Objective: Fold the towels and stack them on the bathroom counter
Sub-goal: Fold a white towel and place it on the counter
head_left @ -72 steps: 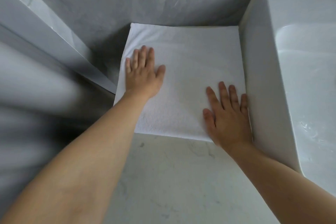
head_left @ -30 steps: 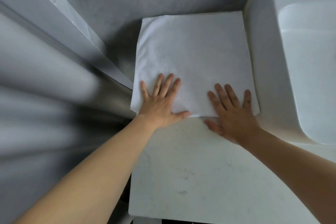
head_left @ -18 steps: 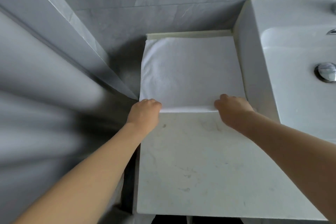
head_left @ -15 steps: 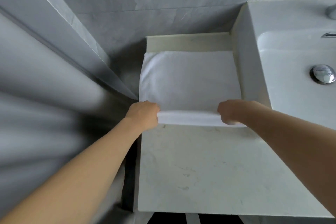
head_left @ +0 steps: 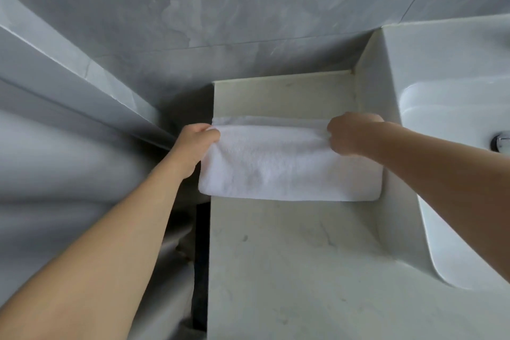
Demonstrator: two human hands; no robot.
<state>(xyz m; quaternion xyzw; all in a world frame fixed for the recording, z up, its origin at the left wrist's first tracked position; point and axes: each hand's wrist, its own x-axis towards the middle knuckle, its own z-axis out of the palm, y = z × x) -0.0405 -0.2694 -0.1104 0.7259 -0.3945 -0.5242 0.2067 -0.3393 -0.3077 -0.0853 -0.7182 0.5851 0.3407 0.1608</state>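
A white towel (head_left: 287, 165) lies on the pale marble bathroom counter (head_left: 289, 270), doubled over into a wide strip. Its folded edge faces me and its loose edges point toward the back wall. My left hand (head_left: 197, 141) grips the upper layer at the far left corner. My right hand (head_left: 350, 132) grips the same layer at the far right corner, beside the basin wall. A thin band of the lower layer shows just beyond the held edge.
A white raised basin (head_left: 452, 124) borders the counter on the right, its chrome drain (head_left: 501, 142) at the frame edge. Grey stone wall tiles (head_left: 248, 8) stand behind. A dark gap (head_left: 200, 257) runs along the counter's left edge, beside a grey blurred surface.
Both hands slid from flat on the towel to its near edge, gripped it, then carried that edge away from me over the rest, halving the towel.
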